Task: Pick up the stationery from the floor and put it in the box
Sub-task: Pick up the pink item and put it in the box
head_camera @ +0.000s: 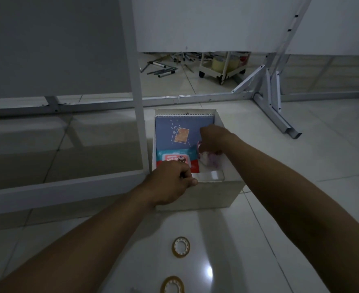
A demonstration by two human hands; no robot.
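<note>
A white box (216,193) stands on the tiled floor ahead of me. Inside it lies a blue spiral notebook (174,130) with a red and blue pack (174,159) on top. My left hand (170,185) is closed on a clear plastic case (210,176) at the box's near rim. My right hand (212,138) is inside the box, its fingers closed on a crumpled pink and white packet (208,159). Two rolls of tape lie on the floor in front of the box, one (181,247) nearer it and one (173,284) at the bottom edge.
A white metal frame post (135,81) rises just left of the box, with rails (68,187) along the floor. Behind a white panel (195,24), several markers (163,70) are scattered beside a small wheeled cart (223,68). A steel bracket foot (280,119) lies to the right.
</note>
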